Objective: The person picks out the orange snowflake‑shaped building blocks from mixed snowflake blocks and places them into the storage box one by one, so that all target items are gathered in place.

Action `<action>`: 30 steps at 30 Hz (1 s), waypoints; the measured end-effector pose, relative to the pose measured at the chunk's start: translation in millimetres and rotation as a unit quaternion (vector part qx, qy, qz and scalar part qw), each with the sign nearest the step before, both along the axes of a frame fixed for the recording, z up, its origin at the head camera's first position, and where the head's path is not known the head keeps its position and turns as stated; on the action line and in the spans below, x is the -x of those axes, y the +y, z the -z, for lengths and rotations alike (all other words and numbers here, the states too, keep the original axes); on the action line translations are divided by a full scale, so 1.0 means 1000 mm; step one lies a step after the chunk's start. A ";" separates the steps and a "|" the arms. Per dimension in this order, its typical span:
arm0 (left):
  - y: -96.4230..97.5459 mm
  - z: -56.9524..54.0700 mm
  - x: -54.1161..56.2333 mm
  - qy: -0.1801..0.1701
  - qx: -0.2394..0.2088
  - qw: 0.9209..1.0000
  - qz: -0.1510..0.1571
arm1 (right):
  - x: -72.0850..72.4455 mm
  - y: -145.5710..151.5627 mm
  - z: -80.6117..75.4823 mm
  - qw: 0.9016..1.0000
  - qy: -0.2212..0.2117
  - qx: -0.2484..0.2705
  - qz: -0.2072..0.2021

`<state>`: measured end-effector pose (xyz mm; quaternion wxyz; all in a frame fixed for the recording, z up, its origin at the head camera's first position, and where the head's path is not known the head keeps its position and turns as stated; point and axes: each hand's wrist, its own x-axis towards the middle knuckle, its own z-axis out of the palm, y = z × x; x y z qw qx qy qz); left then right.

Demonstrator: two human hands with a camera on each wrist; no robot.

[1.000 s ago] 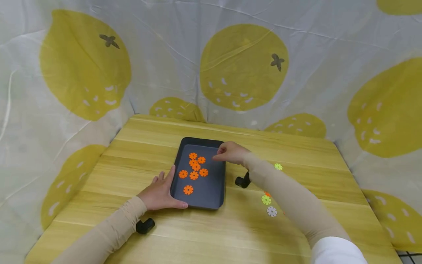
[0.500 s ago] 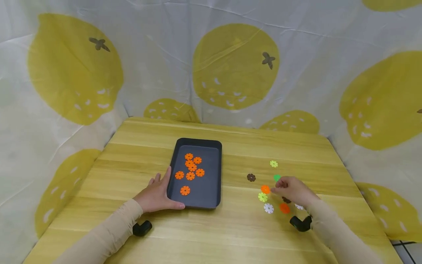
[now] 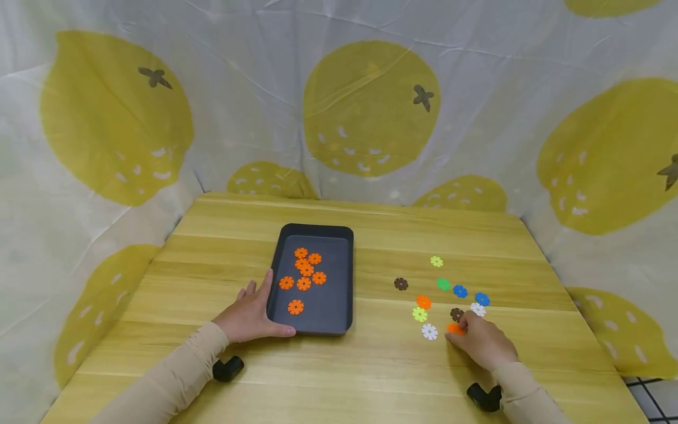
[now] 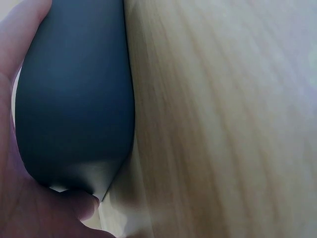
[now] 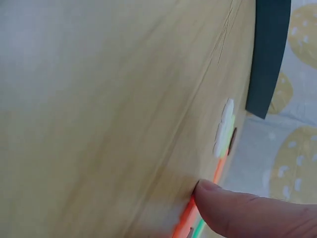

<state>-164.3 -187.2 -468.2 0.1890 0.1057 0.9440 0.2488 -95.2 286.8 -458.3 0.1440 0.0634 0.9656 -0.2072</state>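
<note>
My left hand [image 3: 245, 316] rests against the near left corner of a dark baking tray [image 3: 339, 321]. Its fingers lie spread along the left side and its thumb along the near edge; in the left wrist view the tray's outer wall [image 4: 74, 99] fills the space beside the hand. Several orange notched plastic discs [image 3: 295, 307] lie in the tray. Low over the table, my right hand [image 3: 487, 341] has thumb and forefinger on an orange notched disc [image 3: 454, 328], partly covered by the fingers. In the right wrist view the thumb [image 5: 223, 203] touches that disc's edge [image 5: 185, 215].
Loose discs lie about the right hand: white [image 3: 429, 331], yellow-green [image 3: 419, 314], orange [image 3: 423, 302], brown [image 3: 401, 284], green [image 3: 443, 284] and blue [image 3: 460, 291] among them. A lemon-print cloth [image 3: 371, 106] hangs behind and beside the wooden table [image 3: 381, 377].
From above the tray's right edge, my right hand has come back rightward and nearer to me, down to the orange disc. The left hand stays at the tray. The view has shifted slightly.
</note>
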 end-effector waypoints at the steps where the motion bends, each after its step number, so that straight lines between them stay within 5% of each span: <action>1: 0.000 0.000 0.000 0.000 0.000 1.000 0.000 | 0.001 0.001 0.000 1.000 -0.002 -0.002 -0.001; 15: 0.000 0.000 0.001 0.003 -0.002 1.000 0.000 | 0.015 0.015 -0.001 0.999 -0.041 0.030 0.008; 30: 0.000 0.001 0.001 0.000 -0.002 1.000 0.000 | 0.027 0.022 -0.007 0.990 -0.029 0.136 -0.031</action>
